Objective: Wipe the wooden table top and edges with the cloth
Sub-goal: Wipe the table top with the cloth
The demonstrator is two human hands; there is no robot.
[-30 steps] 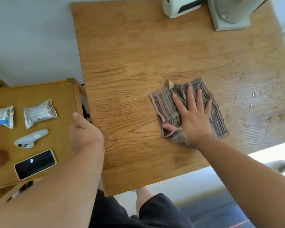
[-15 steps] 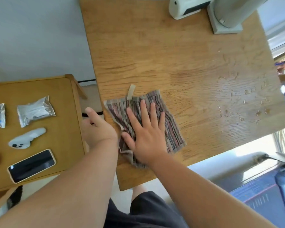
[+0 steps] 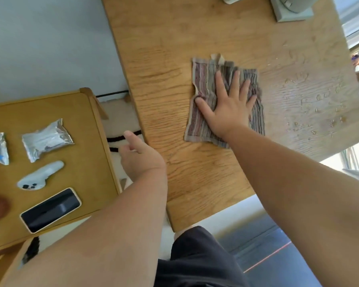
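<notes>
A striped brown and grey cloth (image 3: pixel 201 112) lies flat on the wooden table top (image 3: pixel 195 42), a little right of the table's middle. My right hand (image 3: pixel 229 106) presses on it with the palm down and the fingers spread straight. My left hand (image 3: pixel 140 155) sits at the table's left edge with the fingers loosely curled and nothing in it. Water drops (image 3: pixel 319 104) dot the table's right part, just right of the cloth.
A low yellow side table (image 3: pixel 87 125) stands at the left with two foil packets (image 3: pixel 47 138), a white controller (image 3: pixel 40 176) and a phone (image 3: pixel 50 210). A white device base (image 3: pixel 292 11) stands at the table's far right corner. My dark shorts (image 3: pixel 197 257) show below.
My right hand slid the cloth left to the table's left edge, then back toward the right and farther away. My left hand stayed by the left edge.
</notes>
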